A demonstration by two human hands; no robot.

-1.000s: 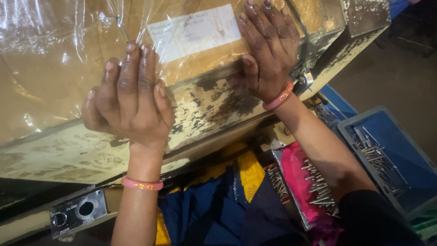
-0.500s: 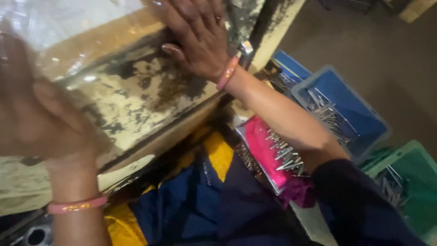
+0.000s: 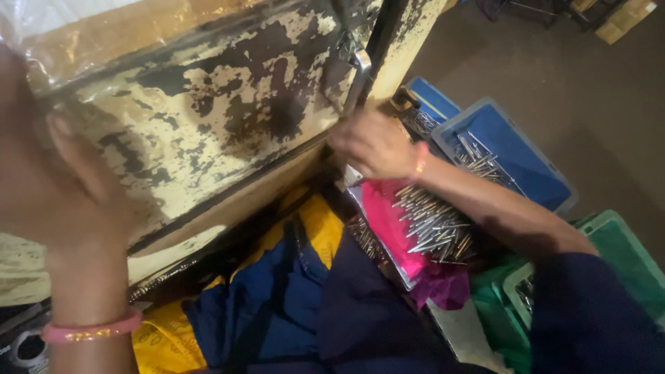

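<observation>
The fingers of the left hand point(image 3: 62, 187) are lying spread and flat, pressing a clear plastic sheet point(image 3: 48, 31) against the top edge of a worn work table point(image 3: 208, 118) with flaking cream paint; they are pinning it rather than gripping it. The thumb is pointing toward 1 o'clock across the table's front face. A pink bangle point(image 3: 90, 332) is sitting on that wrist, at 6 o'clock from the palm.

The right hand point(image 3: 377, 142) is curling loosely, knuckles up, at the table's lower right corner, just beside a metal bracket point(image 3: 357, 76) at its 12 o'clock. Whether its fingers are closing on anything cannot be told, since they are folded out of sight under the hand.

At 5 o'clock from the right hand, a pile of slim metal pins point(image 3: 433, 221) is lying on a pink-lined tray point(image 3: 388, 228). At 3 o'clock a blue bin point(image 3: 512, 159) is holding more pins, and a green bin point(image 3: 623, 256) is sitting at 4 o'clock, well apart. Blue and yellow cloth point(image 3: 291, 291) is filling the lap below.

To do this well, I judge the left palm should be keeping even pressure so the sheet is not slipping, while the right hand is picking pins cleanly from the top of the pile, avoiding the sharp ends.
</observation>
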